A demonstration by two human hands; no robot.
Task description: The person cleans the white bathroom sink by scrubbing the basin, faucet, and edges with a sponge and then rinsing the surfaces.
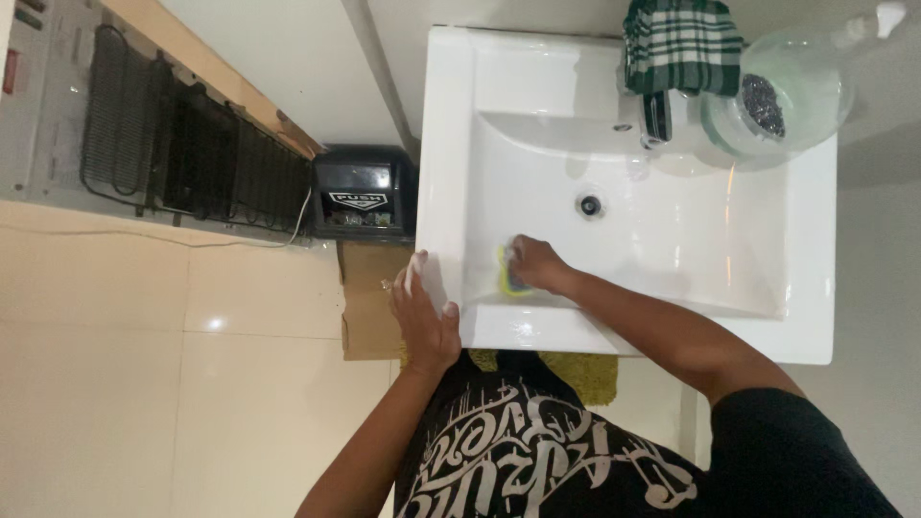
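Down in the sink [767, 326], the right hand [537, 264] presses a yellow-green sponge [507, 273] against the basin's near inner wall, fingers closed over its top. The left hand [422, 312] rests flat, fingers spread, on the sink's left rim, holding nothing. Sponge looks soft, light and squashy, likely wet and a bit slippery; best held across its broad back with fingers wrapping the edges. A drain [590, 204] sits just beyond, and a checked cloth [681, 43] lies at the far edge.

A black pedal bin [363, 192] at nine o'clock of the sink [451, 144] carries a small white-edged label [357, 200] on its lid.
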